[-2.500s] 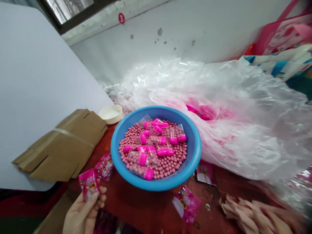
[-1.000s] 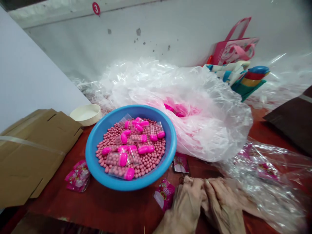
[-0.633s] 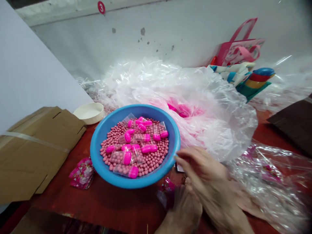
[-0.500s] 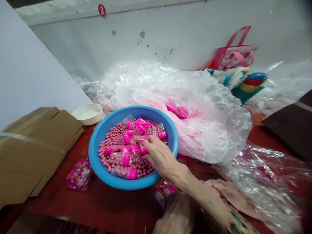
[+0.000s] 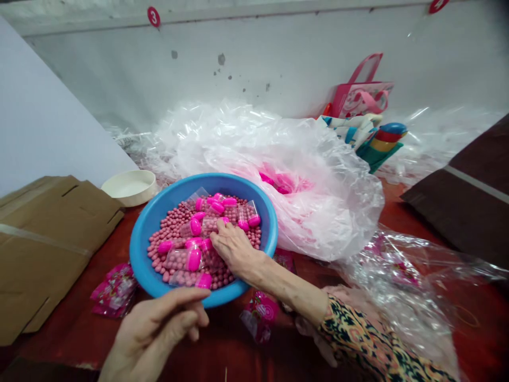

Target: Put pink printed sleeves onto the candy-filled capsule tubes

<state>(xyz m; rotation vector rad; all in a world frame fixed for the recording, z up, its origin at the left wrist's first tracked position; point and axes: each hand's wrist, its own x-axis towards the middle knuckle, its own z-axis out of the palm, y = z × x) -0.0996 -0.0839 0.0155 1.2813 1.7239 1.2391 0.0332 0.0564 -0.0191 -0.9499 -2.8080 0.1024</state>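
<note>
A blue basin (image 5: 137,249) holds many small pink beads (image 5: 169,225). On the beads lie several clear tubes with bright pink caps (image 5: 194,260), filled with the same beads. My right hand (image 5: 234,249) reaches into the basin from the right, its fingers curled down around a pink-capped tube that it mostly covers. Just outside the basin's near rim is my left hand (image 5: 159,329), with the index finger stretched out and the thumb apart below it. Nothing shows between its fingers.
Pink printed packets (image 5: 115,289) lie left of the basin, another packet (image 5: 260,313) in front. Behind stands a large clear bag (image 5: 330,185) with pink pieces. A white round dish (image 5: 131,191), cardboard (image 5: 51,249), a dark box (image 5: 457,201) and crinkled plastic film (image 5: 397,276) surround it.
My left hand has moved left from beneath my right forearm to the basin's near rim. My right hand stays among the tubes. The view has shifted slightly to the right.
</note>
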